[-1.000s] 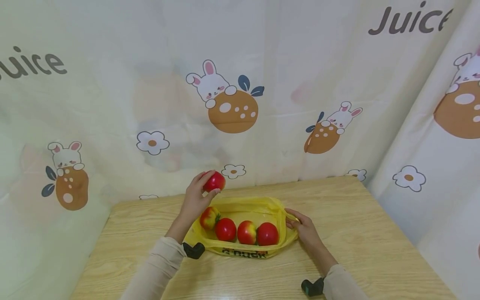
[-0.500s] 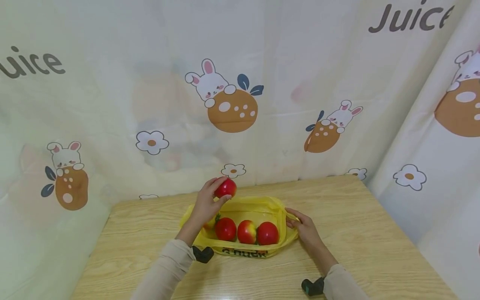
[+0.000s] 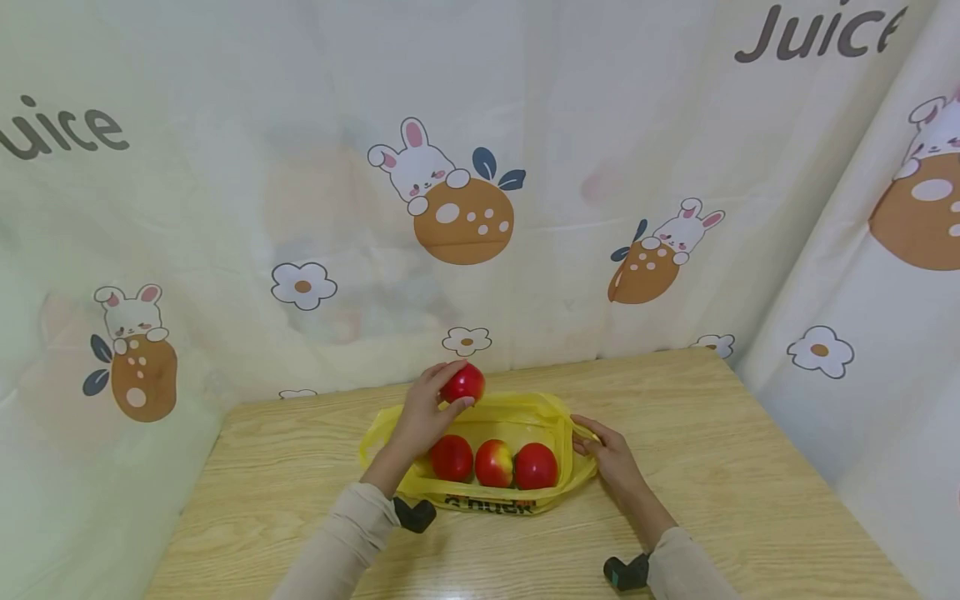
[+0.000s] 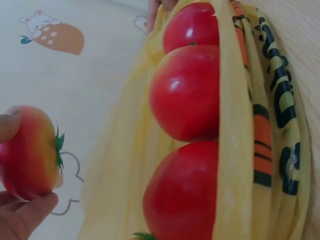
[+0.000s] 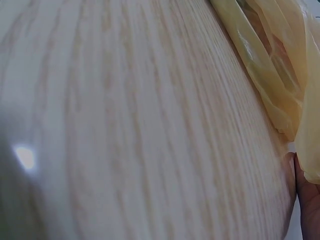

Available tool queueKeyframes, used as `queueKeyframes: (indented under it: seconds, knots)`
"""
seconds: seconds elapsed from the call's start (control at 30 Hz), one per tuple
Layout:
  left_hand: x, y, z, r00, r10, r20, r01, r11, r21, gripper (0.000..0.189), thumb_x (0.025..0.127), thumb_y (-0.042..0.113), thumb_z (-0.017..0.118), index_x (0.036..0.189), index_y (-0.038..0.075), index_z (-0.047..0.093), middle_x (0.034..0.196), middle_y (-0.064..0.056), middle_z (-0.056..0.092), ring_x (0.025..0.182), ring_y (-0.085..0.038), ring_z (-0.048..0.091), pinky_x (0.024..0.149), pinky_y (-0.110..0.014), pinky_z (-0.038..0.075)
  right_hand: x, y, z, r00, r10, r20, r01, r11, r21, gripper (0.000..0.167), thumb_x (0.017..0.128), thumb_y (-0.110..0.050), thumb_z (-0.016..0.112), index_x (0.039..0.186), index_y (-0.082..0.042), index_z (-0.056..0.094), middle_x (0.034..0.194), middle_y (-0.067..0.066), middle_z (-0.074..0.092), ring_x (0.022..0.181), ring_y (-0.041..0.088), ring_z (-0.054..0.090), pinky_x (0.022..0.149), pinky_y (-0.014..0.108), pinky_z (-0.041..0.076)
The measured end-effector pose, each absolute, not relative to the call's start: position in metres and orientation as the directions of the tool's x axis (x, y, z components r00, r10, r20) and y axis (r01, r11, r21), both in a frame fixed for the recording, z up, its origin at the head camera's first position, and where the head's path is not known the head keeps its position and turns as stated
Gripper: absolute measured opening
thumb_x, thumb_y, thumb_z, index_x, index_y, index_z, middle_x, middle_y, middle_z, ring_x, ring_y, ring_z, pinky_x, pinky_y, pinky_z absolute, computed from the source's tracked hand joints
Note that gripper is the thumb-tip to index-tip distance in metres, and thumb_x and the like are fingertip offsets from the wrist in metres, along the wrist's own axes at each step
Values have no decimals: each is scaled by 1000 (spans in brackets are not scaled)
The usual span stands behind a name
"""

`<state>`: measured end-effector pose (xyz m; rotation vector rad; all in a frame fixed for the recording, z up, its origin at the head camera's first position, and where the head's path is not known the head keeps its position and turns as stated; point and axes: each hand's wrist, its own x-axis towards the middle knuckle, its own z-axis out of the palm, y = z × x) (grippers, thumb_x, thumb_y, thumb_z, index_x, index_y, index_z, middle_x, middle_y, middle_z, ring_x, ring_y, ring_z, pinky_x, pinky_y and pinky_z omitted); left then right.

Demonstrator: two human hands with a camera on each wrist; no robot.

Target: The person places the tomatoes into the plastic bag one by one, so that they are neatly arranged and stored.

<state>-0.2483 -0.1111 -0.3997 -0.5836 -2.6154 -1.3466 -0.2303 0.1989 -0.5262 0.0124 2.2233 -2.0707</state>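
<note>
My left hand (image 3: 426, 412) holds a red tomato (image 3: 467, 383) above the back left of a yellow plastic bag (image 3: 528, 405), fingers over its top and thumb below. In the left wrist view, that tomato (image 4: 31, 152) shows a yellowish side and green leafy top. The bag lies with its mouth open, and a row of red tomatoes (image 3: 536, 467) sits inside. Part of the bag's left end is hidden behind my left hand. At the right end, my right hand (image 3: 617, 458) grips the bag's edge. The right wrist view catches only part of this hand (image 5: 311, 210) beside the crumpled bag (image 5: 260, 75).
Everything rests on a light wood-grain table (image 3: 720, 475). A pale curtain (image 3: 585, 100) printed with rabbits and flowers hangs along its back and sides. A black device (image 3: 415, 514) sits at the left wrist and another black device (image 3: 626, 573) at the right.
My left hand has moved right and slightly down with the tomato, from the bag's left corner to over its back edge. The right hand stays in place on the bag.
</note>
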Motion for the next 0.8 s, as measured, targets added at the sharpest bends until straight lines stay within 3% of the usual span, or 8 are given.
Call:
queueKeyframes:
  seconds: [0.6, 0.8]
  knots:
    - [-244, -102, -413, -914, 290, 285, 402, 548, 733, 56, 87, 17, 74, 139, 18, 54, 140, -18, 50, 121, -36, 55, 92, -45, 55, -228, 198, -527, -995, -62, -73, 69, 53, -996, 48, 98, 9, 32, 145, 6, 40, 154, 26, 32, 122, 15, 56, 97, 23, 50]
    - [-241, -99, -411, -911, 298, 286, 409, 563, 718, 55, 87, 16, 73, 139, 15, 54, 140, -20, 49, 122, -40, 53, 92, -49, 55, -228, 198, -525, -994, -58, -91, 90, 24, -996, 48, 98, 9, 31, 146, 5, 40, 155, 24, 32, 127, 21, 53, 99, 26, 49]
